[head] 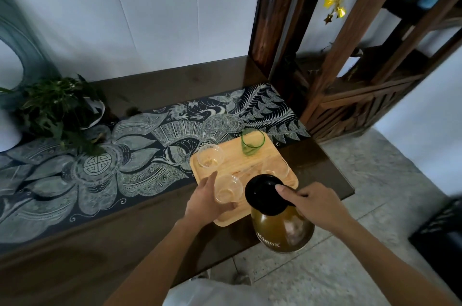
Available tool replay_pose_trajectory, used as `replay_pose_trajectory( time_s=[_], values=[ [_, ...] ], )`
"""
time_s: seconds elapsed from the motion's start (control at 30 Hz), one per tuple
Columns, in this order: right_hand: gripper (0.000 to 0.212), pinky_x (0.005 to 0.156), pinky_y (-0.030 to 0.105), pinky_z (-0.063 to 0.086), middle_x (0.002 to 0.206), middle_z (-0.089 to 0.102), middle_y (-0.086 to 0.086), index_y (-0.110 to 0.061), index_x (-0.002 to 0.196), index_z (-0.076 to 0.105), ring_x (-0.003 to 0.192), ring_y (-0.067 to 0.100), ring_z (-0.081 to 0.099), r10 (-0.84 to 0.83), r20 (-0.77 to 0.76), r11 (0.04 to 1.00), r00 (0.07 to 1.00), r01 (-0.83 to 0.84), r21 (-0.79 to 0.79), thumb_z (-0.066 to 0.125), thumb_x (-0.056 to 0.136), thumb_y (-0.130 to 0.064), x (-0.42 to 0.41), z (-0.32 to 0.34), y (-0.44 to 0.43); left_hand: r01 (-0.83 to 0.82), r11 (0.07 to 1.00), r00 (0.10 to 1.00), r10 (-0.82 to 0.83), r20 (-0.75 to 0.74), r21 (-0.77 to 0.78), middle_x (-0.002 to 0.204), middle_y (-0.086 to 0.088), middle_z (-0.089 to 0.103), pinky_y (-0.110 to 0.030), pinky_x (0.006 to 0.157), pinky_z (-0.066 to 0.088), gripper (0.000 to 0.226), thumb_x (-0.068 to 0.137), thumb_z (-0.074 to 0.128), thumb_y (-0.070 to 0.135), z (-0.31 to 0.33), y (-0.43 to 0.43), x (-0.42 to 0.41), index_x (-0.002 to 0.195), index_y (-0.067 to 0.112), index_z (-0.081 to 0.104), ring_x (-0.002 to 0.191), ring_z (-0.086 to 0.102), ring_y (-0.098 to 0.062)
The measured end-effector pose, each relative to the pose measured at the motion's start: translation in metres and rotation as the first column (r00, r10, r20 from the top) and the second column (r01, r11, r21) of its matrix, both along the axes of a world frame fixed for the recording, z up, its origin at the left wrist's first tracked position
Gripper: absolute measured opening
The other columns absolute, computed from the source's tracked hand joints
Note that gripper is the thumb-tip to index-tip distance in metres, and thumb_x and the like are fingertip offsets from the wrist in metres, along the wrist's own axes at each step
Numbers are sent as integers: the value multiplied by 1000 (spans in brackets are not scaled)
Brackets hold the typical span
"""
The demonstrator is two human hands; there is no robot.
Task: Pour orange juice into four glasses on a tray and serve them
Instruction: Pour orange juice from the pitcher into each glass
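Head | dark wooden table (150, 86), patterned runner (100, 168) | left hand (203, 202) grasps glass (228, 189) | right hand (317, 203) grips jug (280, 228)

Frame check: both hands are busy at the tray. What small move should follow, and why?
Probably tip the jug forward so its spout comes over the near clear glass. The right hand grips the jug with its thumb on the black lid, the left hand steadies that glass on the tray, and the glass looks empty.
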State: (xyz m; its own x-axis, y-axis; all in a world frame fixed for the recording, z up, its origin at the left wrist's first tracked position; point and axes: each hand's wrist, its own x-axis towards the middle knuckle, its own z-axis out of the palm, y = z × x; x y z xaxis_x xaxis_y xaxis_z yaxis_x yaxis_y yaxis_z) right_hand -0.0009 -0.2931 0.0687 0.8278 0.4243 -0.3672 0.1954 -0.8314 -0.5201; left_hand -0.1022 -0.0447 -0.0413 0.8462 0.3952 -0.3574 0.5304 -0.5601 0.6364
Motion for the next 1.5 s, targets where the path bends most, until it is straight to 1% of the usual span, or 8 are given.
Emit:
replay_pose_trajectory(
  time_s=[0.17, 0.33, 0.57, 0.67, 0.83, 1.13, 1.3, 1.5],
  values=[
    [80, 56, 30, 44, 45, 43, -3, -19, 46, 40, 46, 15, 53, 75, -19, 989, 997, -77, -123, 47, 70, -95, 13, -7, 26, 38, 999, 999, -38, -19, -9, 154, 0, 42, -46, 108, 44, 107, 70, 84, 55, -5, 1, 5, 155, 26, 26, 137, 47, -26],
    [80, 59, 33, 53, 43, 49, -4, -18, 46, 44, 52, 19, 64, 47, 5, 982, 999, -45, -185, 47, 69, -95, 20, -15, 48, 80, 996, 996, -80, -28, -26, 150, 2, 47, -46, 106, 46, 97, 74, 83, 48, -10, 6, 3, 152, 28, 30, 133, 50, -26],
    [77, 58, 32, 50, 42, 44, -6, -20, 44, 37, 48, 16, 56, 42, 18, 963, 999, -36, -265, 51, 75, -89, 26, -23, 67, 175, 985, 984, -175, -42, -3, 157, 3, 35, -52, 105, 47, 114, 70, 84, 49, -10, 12, 13, 159, 29, 14, 138, 45, -29],
    [76, 61, 33, 52, 46, 50, -4, -19, 45, 43, 53, 18, 61, 40, 14, 950, 999, -34, -310, 51, 75, -88, 29, -20, 75, 207, 978, 976, -208, -60, -15, 153, 1, 41, -51, 103, 48, 108, 70, 82, 47, -11, 14, 20, 157, 31, 21, 135, 48, -29],
    [74, 64, 33, 52, 67, 60, 2, -16, 60, 52, 71, 24, 65, 111, 27, 906, 993, -90, -413, 49, 75, -88, 29, -21, 85, 245, 970, 968, -245, -52, -1, 149, -1, 45, -46, 104, 48, 104, 71, 82, 49, -18, 14, 25, 156, 30, 27, 134, 49, -28],
    [64, 78, 36, 53, 87, 57, 4, -22, 68, 43, 87, 27, 59, 202, 34, 810, 979, -148, -567, 47, 80, -86, 24, -21, 101, 237, 971, 970, -237, -50, -4, 155, -1, 40, -45, 104, 48, 102, 76, 79, 43, -24, 14, 19, 160, 27, 21, 139, 44, -26],
    [62, 81, 37, 48, 112, 64, 10, -21, 91, 47, 104, 30, 62, 214, 29, 783, 976, -154, -603, 47, 83, -83, 24, -23, 105, 218, 976, 974, -219, -57, -29, 152, -2, 42, -46, 104, 46, 103, 77, 81, 45, -23, 16, 16, 160, 29, 21, 136, 47, -31],
    [71, 76, 34, 45, 115, 64, 8, -15, 111, 62, 99, 26, 58, 237, 31, 740, 971, -159, -653, 46, 86, -80, 23, -19, 114, 205, 978, 977, -207, -52, -42, 152, -3, 44, -46, 105, 47, 104, 76, 82, 45, -26, 16, 15, 159, 29, 22, 135, 48, -31]
  ],
)
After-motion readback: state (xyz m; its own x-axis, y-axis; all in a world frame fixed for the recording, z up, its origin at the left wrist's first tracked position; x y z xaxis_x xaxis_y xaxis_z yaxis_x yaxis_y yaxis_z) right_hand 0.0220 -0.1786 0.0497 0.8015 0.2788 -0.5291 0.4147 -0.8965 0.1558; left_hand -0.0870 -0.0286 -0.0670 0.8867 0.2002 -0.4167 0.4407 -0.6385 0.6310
